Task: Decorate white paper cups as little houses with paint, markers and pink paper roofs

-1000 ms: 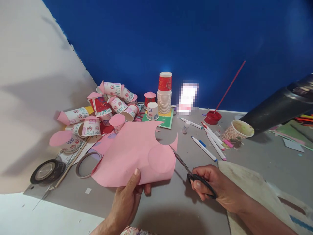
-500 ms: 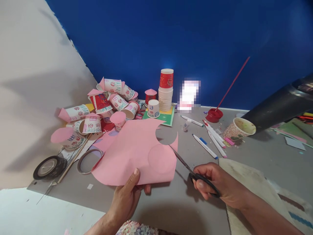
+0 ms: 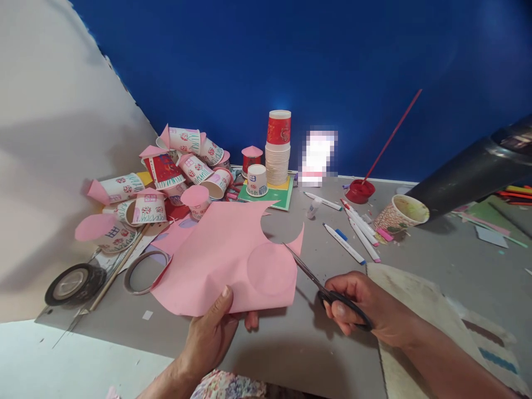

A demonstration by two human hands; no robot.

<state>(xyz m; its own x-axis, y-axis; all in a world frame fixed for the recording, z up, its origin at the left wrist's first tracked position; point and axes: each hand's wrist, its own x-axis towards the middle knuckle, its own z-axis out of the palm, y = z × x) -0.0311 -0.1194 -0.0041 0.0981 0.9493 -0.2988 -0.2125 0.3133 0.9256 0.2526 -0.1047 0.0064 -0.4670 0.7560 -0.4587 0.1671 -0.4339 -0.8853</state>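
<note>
Black-handled metal scissors (image 3: 315, 278) at a curved pink paper sheet (image 3: 201, 249)

My left hand (image 3: 211, 331) pinches the sheet, spread ahead of it; my right hand (image 3: 366, 299) grips the scissors, blades apparently nearly together.

Crowded grey table (image 3: 316, 343)

We are looking at a table top that is carrying a pile of decorated paper cups (image 3: 150, 209) on the left, with a roll of black tape (image 3: 85, 282) and a tape ring (image 3: 128, 279) lying nearer us. A green board (image 3: 279, 197) is resting towards the back. Marker pens (image 3: 344, 243) are lying right of the middle, near a small bottle (image 3: 314, 209) and a patterned cup (image 3: 384, 215). A red pot (image 3: 359, 192) is sitting behind them, and a stained cloth (image 3: 409, 302) is spreading in front.
</note>
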